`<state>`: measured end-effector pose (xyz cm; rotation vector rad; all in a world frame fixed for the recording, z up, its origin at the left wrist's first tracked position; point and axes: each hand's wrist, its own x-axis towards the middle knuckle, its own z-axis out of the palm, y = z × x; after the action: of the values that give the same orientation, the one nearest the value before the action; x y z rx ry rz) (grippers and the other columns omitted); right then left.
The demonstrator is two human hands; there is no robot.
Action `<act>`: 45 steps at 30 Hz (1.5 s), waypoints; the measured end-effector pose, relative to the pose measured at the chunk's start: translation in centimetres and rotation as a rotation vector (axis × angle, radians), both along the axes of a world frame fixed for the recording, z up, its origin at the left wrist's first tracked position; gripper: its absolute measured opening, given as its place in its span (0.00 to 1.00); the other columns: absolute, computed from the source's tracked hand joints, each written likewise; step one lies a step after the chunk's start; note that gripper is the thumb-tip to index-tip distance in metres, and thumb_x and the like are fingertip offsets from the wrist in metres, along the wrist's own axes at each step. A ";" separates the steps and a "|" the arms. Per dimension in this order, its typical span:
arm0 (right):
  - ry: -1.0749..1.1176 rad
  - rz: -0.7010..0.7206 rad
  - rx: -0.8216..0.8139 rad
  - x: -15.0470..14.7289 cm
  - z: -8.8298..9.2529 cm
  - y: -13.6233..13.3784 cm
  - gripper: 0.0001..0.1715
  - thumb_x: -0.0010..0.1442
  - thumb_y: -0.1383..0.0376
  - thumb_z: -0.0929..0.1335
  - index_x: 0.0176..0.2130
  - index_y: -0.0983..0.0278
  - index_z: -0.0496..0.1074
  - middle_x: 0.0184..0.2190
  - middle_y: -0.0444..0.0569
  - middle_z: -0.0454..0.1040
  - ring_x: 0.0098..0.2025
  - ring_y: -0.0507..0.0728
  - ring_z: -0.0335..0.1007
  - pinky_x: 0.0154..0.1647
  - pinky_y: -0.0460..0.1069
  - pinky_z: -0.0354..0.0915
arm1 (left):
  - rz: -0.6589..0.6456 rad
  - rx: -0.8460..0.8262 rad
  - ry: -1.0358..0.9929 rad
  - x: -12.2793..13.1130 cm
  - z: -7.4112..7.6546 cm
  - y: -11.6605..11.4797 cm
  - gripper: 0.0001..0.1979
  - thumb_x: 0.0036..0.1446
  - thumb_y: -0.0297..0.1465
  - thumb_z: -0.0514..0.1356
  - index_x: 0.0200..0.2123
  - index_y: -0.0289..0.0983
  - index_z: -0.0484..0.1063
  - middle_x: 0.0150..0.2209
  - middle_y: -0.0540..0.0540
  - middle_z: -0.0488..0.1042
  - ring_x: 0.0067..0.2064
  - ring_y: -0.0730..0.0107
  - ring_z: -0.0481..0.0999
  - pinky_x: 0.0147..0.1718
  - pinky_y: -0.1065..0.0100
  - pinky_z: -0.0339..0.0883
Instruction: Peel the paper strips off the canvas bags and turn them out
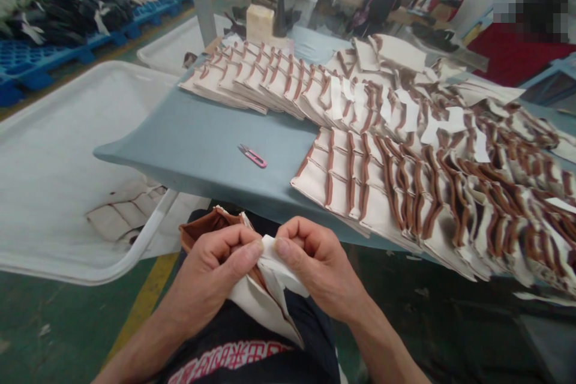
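Observation:
Over my lap, my left hand [225, 264] and my right hand [315, 264] meet, thumbs and fingers pinched close together. Between them is a sewn piece [261, 306] of cream fabric with a brown side, folded and hanging down onto my dark apron [189, 348]. My left hand grips it by an upper edge, its brown part sticking out past the knuckles. A white strip [279, 267] at the seam is pinched in my right hand. On the table ahead lies a pair of pink thread snips [253, 156], apart from both hands.
Overlapping rows of cream and brown sewn pieces [342, 174] cover the right of the blue-grey table [202, 138]. A white bin [112, 81] holding a few pieces stands at left. A metal post [200, 0] rises behind. Further back are blue pallets [40, 72] and people.

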<state>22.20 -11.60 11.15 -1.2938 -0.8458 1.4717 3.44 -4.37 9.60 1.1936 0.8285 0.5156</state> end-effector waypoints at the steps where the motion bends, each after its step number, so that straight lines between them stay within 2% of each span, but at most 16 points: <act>1: 0.010 -0.001 -0.002 0.0 0.1 0.0 0.38 0.59 0.32 0.77 0.36 0.61 0.71 0.22 0.35 0.59 0.22 0.47 0.47 0.21 0.46 0.45 | 0.003 -0.006 -0.004 0.0 0.0 -0.1 0.22 0.66 0.49 0.69 0.31 0.36 0.79 0.22 0.51 0.75 0.22 0.75 0.67 0.21 0.76 0.58; 7: 0.045 0.049 -0.040 -0.1 0.3 -0.2 0.40 0.54 0.32 0.80 0.35 0.62 0.72 0.24 0.38 0.67 0.24 0.47 0.53 0.23 0.44 0.49 | 0.040 0.138 0.030 -0.2 0.2 -0.8 0.23 0.69 0.49 0.67 0.29 0.37 0.78 0.25 0.50 0.76 0.25 0.72 0.70 0.25 0.74 0.63; 10: 0.053 0.049 -0.068 -0.3 -0.4 -0.5 0.40 0.55 0.30 0.79 0.35 0.63 0.72 0.22 0.37 0.66 0.22 0.46 0.52 0.22 0.43 0.49 | 0.092 0.205 0.068 -0.8 0.0 -0.9 0.21 0.70 0.49 0.64 0.37 0.38 0.82 0.32 0.48 0.80 0.32 0.68 0.76 0.30 0.72 0.68; 12: 0.087 0.036 -0.098 -0.6 -1.3 -0.8 0.41 0.54 0.30 0.79 0.36 0.63 0.72 0.21 0.37 0.67 0.20 0.46 0.54 0.21 0.43 0.50 | 0.123 0.120 0.051 -1.3 -0.3 -1.2 0.20 0.68 0.50 0.66 0.48 0.40 0.82 0.38 0.46 0.83 0.35 0.65 0.79 0.32 0.72 0.71; 14: 0.149 0.016 -0.113 -1.1 -2.5 -1.0 0.41 0.53 0.30 0.80 0.35 0.62 0.72 0.20 0.37 0.67 0.19 0.46 0.54 0.21 0.43 0.51 | 0.121 -0.017 0.012 -1.8 -0.7 -1.6 0.20 0.64 0.48 0.69 0.51 0.41 0.78 0.37 0.48 0.83 0.34 0.66 0.80 0.31 0.72 0.70; 16: 0.226 -0.032 -0.109 -1.9 -3.8 -1.3 0.42 0.51 0.31 0.81 0.34 0.62 0.70 0.20 0.36 0.67 0.19 0.46 0.53 0.21 0.42 0.51 | 0.098 -0.090 -0.022 -2.2 -1.1 -2.0 0.19 0.61 0.45 0.72 0.47 0.42 0.73 0.34 0.50 0.81 0.31 0.68 0.78 0.30 0.73 0.69; 18: 0.284 -0.097 -0.102 -2.7 -5.0 -1.6 0.42 0.50 0.32 0.82 0.33 0.62 0.69 0.21 0.36 0.67 0.20 0.45 0.53 0.22 0.42 0.52 | 0.053 -0.089 -0.009 -2.4 -1.3 -2.3 0.18 0.62 0.45 0.72 0.41 0.41 0.70 0.34 0.50 0.80 0.32 0.69 0.77 0.31 0.73 0.69; 22: 0.326 -0.145 -0.110 -3.9 -6.5 -2.3 0.42 0.51 0.32 0.82 0.33 0.62 0.68 0.22 0.37 0.67 0.21 0.45 0.53 0.23 0.42 0.52 | -0.031 -0.006 0.171 -2.8 -1.5 -2.3 0.17 0.63 0.44 0.70 0.34 0.37 0.75 0.30 0.50 0.75 0.30 0.71 0.71 0.29 0.74 0.65; 25: 0.279 -0.144 -0.104 -3.8 -6.2 -3.1 0.42 0.52 0.30 0.80 0.33 0.62 0.68 0.22 0.37 0.66 0.22 0.46 0.52 0.23 0.42 0.50 | -0.068 0.061 0.247 -3.4 -1.5 -2.3 0.18 0.65 0.45 0.67 0.36 0.35 0.81 0.31 0.47 0.79 0.32 0.68 0.74 0.31 0.72 0.67; 28: 0.182 -0.138 -0.085 -3.5 -4.7 -4.0 0.39 0.57 0.32 0.78 0.33 0.62 0.69 0.21 0.35 0.62 0.22 0.46 0.48 0.22 0.43 0.47 | -0.100 0.100 0.262 -3.8 -1.4 -2.2 0.19 0.69 0.46 0.65 0.37 0.36 0.83 0.32 0.47 0.83 0.32 0.67 0.76 0.31 0.73 0.67; 31: 0.098 -0.093 -0.067 -3.5 -2.9 -4.6 0.33 0.64 0.38 0.77 0.34 0.62 0.70 0.21 0.34 0.59 0.22 0.47 0.46 0.23 0.45 0.45 | -0.125 0.193 0.268 -3.7 -0.8 -1.7 0.17 0.70 0.43 0.63 0.36 0.37 0.85 0.31 0.48 0.82 0.32 0.69 0.76 0.30 0.75 0.67; 34: -0.027 -0.067 -0.054 -3.7 -2.0 -4.3 0.26 0.67 0.45 0.75 0.34 0.62 0.71 0.21 0.36 0.61 0.23 0.47 0.48 0.23 0.46 0.45 | -0.134 0.284 0.255 -3.3 -0.1 -1.1 0.18 0.70 0.41 0.62 0.33 0.37 0.84 0.29 0.50 0.80 0.30 0.70 0.75 0.30 0.76 0.66; 37: -0.130 -0.091 -0.052 -3.7 -2.0 -3.6 0.21 0.66 0.49 0.74 0.34 0.62 0.70 0.22 0.37 0.64 0.23 0.48 0.51 0.24 0.46 0.46 | -0.126 0.285 0.226 -2.8 0.3 -0.6 0.19 0.70 0.41 0.61 0.31 0.37 0.82 0.26 0.52 0.76 0.27 0.73 0.68 0.25 0.76 0.61; 40: -0.133 -0.068 -0.071 -3.5 -2.3 -3.1 0.21 0.66 0.49 0.74 0.35 0.61 0.69 0.22 0.36 0.64 0.23 0.48 0.51 0.24 0.46 0.46 | -0.136 0.271 0.193 -2.4 0.5 -0.3 0.19 0.69 0.41 0.61 0.28 0.36 0.79 0.24 0.53 0.71 0.25 0.75 0.62 0.21 0.76 0.55; 45: -0.136 -0.029 -0.119 -3.2 -2.6 -2.7 0.22 0.67 0.47 0.73 0.35 0.61 0.68 0.22 0.35 0.63 0.23 0.48 0.51 0.24 0.46 0.46 | -0.148 0.221 0.155 -2.3 0.2 -0.1 0.20 0.67 0.40 0.61 0.25 0.36 0.75 0.23 0.54 0.66 0.25 0.75 0.60 0.22 0.75 0.54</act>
<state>18.96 -14.31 8.53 -1.5026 -0.8331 1.4417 1.18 -4.43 9.82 1.5013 0.8217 0.4037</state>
